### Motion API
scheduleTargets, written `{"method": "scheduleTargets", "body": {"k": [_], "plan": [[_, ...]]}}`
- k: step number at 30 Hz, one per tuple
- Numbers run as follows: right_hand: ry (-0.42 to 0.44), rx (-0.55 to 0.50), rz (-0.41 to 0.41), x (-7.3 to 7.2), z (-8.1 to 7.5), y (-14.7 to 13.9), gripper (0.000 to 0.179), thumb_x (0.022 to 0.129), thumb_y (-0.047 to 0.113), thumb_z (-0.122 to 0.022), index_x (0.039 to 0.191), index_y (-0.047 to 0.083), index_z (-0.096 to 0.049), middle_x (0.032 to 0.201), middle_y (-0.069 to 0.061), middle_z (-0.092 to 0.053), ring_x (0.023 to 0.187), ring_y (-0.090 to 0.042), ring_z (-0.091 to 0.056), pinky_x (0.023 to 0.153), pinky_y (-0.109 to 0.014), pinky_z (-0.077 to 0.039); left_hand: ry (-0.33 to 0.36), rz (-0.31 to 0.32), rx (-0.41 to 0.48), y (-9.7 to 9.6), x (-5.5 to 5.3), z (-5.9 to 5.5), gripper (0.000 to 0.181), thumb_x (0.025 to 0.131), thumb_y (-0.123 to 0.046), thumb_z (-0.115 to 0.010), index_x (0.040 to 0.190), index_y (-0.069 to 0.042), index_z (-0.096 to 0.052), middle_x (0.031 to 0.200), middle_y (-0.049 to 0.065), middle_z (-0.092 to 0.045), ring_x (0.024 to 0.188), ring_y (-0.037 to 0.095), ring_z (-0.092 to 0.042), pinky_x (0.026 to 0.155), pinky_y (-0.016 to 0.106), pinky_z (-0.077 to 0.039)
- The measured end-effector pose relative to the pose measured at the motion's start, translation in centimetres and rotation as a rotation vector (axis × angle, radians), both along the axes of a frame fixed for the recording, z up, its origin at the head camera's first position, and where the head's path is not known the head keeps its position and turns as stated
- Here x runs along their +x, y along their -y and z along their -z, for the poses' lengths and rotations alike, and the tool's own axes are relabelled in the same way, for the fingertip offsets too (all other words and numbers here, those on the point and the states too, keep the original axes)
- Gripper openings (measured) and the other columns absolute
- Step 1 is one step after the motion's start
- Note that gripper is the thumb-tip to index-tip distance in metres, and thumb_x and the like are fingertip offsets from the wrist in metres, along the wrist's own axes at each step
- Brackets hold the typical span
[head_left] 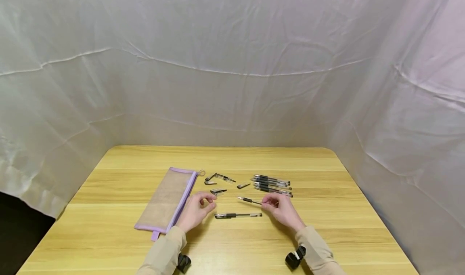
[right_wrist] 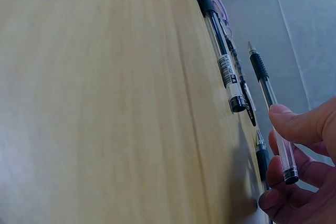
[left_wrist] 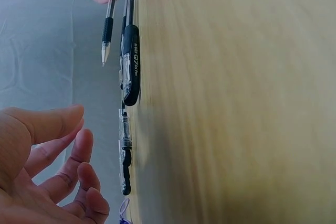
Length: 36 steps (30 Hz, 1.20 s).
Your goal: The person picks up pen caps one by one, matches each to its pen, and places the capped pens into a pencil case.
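My right hand point(head_left: 282, 210) pinches an uncapped gel pen point(head_left: 249, 200) by its rear end, the tip pointing left. In the right wrist view the thumb presses the clear barrel of that pen point(right_wrist: 268, 90) against the fingers. My left hand point(head_left: 197, 209) holds nothing; its fingers are loosely bent above the table, with a gap between thumb and fingers in the left wrist view. Between the hands lies a capped gel pen point(head_left: 237, 215), nearest the table's front. Beyond the left fingertips are several loose black pen caps point(head_left: 218, 191).
To the left lies a mesh zip pouch point(head_left: 165, 200) with purple edging, beside the left forearm. Several uncapped pens point(head_left: 272, 184) lie side by side behind the right hand. Another loose cap point(head_left: 243, 185) sits mid-table. Pale cloth point(head_left: 232, 105) hangs behind the wooden table point(head_left: 232, 250).
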State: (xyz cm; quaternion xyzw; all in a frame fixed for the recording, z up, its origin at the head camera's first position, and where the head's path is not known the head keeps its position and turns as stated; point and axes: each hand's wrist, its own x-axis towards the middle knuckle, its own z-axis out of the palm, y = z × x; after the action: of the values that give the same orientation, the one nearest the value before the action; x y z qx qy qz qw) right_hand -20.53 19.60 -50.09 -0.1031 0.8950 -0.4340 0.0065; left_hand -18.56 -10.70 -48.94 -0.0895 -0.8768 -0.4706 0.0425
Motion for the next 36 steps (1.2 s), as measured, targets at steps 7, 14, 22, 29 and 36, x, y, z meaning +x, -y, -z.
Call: {"method": "scheduleTargets", "body": {"k": [7,14,22,29,36], "plan": [[-0.021,0.006,-0.023,0.1,0.13,0.05,0.007,0.086,0.008,-0.076,0.088,0.014,-0.073,0.082,0.0,-0.07,0.072,-0.006,-0.056,0.068,-0.019,-0.047,-0.01,-0.009,0.011,0.06,-0.06,0.1,0.016,0.086,-0.005,-0.075,0.101,-0.008,-0.075,0.088,-0.002,-0.07,0.078,0.01,-0.053,0.072,0.021,-0.043],[-0.016,0.001,-0.02,0.02,0.34,0.05,0.006,0.086,0.009,-0.076,0.089,0.013,-0.073,0.081,0.0,-0.069,0.071,-0.006,-0.056,0.068,-0.019,-0.048,0.001,-0.006,0.014,0.09,-0.06,0.11,0.016,0.086,-0.005,-0.075,0.102,-0.007,-0.075,0.089,-0.001,-0.07,0.079,0.011,-0.054,0.072,0.021,-0.043],[-0.007,-0.008,-0.008,-0.1,0.29,0.06,0.006,0.086,0.009,-0.076,0.09,0.012,-0.073,0.082,-0.001,-0.069,0.071,-0.006,-0.055,0.067,-0.019,-0.048,0.018,-0.016,0.011,0.28,-0.21,0.0,0.018,0.087,-0.006,-0.075,0.104,-0.009,-0.075,0.092,-0.001,-0.07,0.081,0.012,-0.054,0.074,0.023,-0.044],[0.006,-0.038,0.0,-0.04,0.05,0.18,0.008,0.086,0.008,-0.076,0.092,0.011,-0.073,0.087,-0.002,-0.071,0.075,-0.007,-0.057,0.069,-0.019,-0.049,0.006,-0.025,0.017,0.49,-0.24,-0.05,0.02,0.087,-0.007,-0.075,0.106,-0.009,-0.074,0.097,0.005,-0.07,0.084,0.016,-0.055,0.075,0.023,-0.044],[0.008,-0.077,-0.025,0.12,-0.15,0.27,0.011,0.086,0.008,-0.075,0.097,0.009,-0.075,0.094,-0.006,-0.073,0.079,-0.006,-0.058,0.073,-0.019,-0.05,0.004,0.002,0.006,0.44,-0.17,0.12,0.026,0.086,-0.009,-0.076,0.112,-0.006,-0.072,0.104,0.01,-0.069,0.088,0.019,-0.057,0.076,0.028,-0.047]]}}
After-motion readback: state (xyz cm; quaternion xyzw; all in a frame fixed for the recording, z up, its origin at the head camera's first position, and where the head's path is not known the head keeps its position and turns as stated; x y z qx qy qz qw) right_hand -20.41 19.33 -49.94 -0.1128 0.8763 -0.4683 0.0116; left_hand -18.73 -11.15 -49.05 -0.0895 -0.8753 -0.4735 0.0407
